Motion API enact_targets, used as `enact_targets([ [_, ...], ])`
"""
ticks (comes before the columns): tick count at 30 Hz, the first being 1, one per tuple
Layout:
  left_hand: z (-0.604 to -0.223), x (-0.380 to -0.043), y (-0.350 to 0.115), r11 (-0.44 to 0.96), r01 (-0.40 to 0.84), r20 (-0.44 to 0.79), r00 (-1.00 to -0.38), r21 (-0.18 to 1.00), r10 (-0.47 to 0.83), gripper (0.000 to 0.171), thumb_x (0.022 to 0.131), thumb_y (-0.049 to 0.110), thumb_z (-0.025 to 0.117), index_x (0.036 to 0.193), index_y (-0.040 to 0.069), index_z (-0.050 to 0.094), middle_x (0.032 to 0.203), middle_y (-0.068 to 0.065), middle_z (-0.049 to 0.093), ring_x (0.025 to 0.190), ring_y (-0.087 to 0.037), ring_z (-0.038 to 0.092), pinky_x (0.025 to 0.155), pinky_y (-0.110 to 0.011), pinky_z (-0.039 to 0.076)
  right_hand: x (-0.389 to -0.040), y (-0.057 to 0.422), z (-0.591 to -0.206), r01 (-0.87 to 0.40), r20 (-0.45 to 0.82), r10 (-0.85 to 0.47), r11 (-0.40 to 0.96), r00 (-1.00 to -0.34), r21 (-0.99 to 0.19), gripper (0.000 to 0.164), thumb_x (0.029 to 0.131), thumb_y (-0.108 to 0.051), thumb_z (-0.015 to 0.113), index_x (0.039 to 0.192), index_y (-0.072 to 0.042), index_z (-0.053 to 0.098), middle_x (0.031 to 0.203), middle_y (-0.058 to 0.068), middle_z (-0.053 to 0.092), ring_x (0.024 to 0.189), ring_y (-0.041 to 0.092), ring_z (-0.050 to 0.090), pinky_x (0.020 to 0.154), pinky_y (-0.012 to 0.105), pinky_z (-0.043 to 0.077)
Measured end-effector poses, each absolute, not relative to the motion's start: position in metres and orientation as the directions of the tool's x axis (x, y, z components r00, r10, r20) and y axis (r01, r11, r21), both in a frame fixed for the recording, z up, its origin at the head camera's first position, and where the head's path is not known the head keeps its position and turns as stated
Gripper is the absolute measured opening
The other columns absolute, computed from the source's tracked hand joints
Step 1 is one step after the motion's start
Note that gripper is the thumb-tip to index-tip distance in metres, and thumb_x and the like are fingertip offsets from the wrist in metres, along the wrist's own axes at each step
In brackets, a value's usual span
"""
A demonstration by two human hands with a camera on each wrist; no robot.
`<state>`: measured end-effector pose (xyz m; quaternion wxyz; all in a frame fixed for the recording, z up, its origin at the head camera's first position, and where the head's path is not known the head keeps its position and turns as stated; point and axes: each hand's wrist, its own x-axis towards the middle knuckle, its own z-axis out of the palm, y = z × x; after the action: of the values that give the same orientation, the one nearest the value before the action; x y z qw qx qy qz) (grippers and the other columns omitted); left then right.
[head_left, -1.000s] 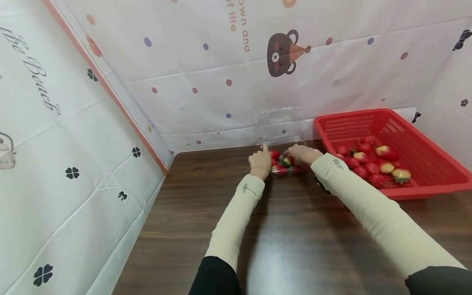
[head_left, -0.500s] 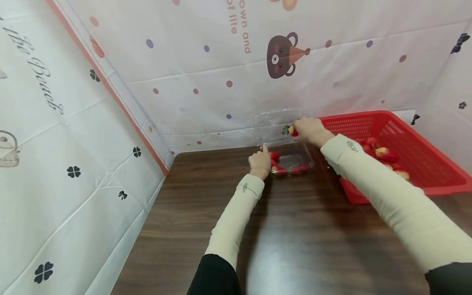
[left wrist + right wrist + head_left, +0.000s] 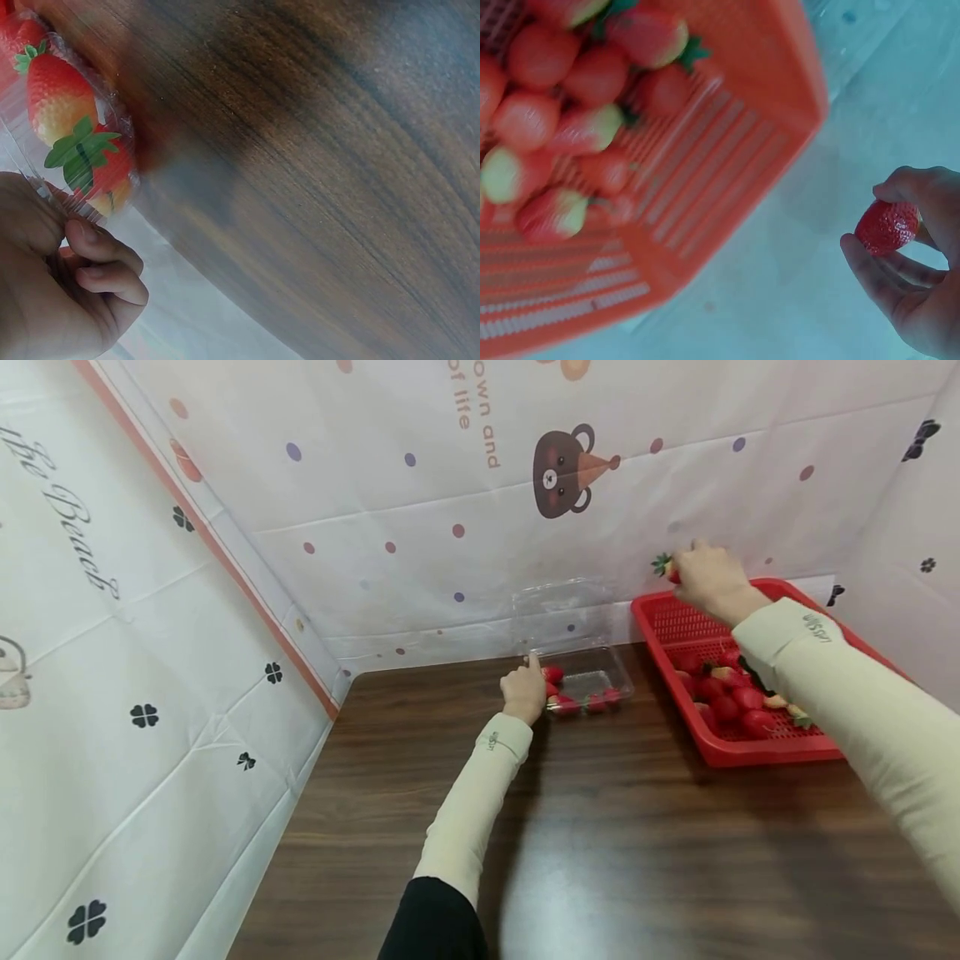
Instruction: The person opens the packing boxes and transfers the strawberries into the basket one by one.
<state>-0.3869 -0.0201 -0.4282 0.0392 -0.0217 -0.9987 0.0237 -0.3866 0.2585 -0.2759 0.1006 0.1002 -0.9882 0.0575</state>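
My right hand (image 3: 711, 578) pinches a strawberry (image 3: 887, 226) between thumb and fingers, above the back left rim of the red basket (image 3: 772, 755). Green leaves stick out to the left of that strawberry in the head view. At the table's back edge stands a clear plastic clamshell box (image 3: 628, 692), its lid (image 3: 562, 610) raised against the wall sheet. My left hand (image 3: 522, 692) grips the box's left side, with curled fingers (image 3: 112, 281) at its edge in the left wrist view. Several strawberries (image 3: 60, 97) lie along the box's left and front sides.
The red basket holds several strawberries and round red fruits (image 3: 746, 697), heaped towards its left. A printed white sheet (image 3: 420, 568) hangs behind the dark wooden table (image 3: 600, 827), and another (image 3: 150, 760) hangs at the left.
The right hand has lifted a strawberry out of the clear box and carried it up and right, over to the basket's back rim. The left hand has stayed at the box.
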Motion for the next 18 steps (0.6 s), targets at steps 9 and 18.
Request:
enact_targets([
  [9, -0.425, -0.388, -0.023, 0.998, 0.036, 0.089, -0.995, -0.049, 0.040, 0.044, 0.109, 0.028, 0.041, 0.151, 0.017, 0.038, 0.116, -0.006, 0.075, 0.096, -0.022, 0.075, 0.076, -0.037, 0.058, -0.383, 0.311, -0.280, -0.104, 0.174, -0.084, 0.988, -0.981, -0.112, 0.017, 0.090, -0.003, 0.060, 0.074, 0.004, 0.058, 0.079, 0.026, 0.055, 0.071, 0.041, 0.057, 0.056, 0.050, 0.049],
  [18, -0.431, -0.387, -0.018, 0.998, 0.037, 0.088, -0.995, -0.047, 0.041, 0.041, 0.109, 0.027, 0.041, 0.149, 0.017, 0.040, 0.115, -0.006, 0.075, 0.097, -0.022, 0.075, 0.076, -0.037, 0.058, -0.380, 0.345, -0.311, 0.018, 0.075, 0.025, 0.994, -0.997, -0.104, 0.049, 0.092, -0.008, 0.063, 0.124, 0.022, 0.042, 0.107, 0.046, 0.052, 0.092, 0.063, 0.058, 0.068, 0.068, 0.051],
])
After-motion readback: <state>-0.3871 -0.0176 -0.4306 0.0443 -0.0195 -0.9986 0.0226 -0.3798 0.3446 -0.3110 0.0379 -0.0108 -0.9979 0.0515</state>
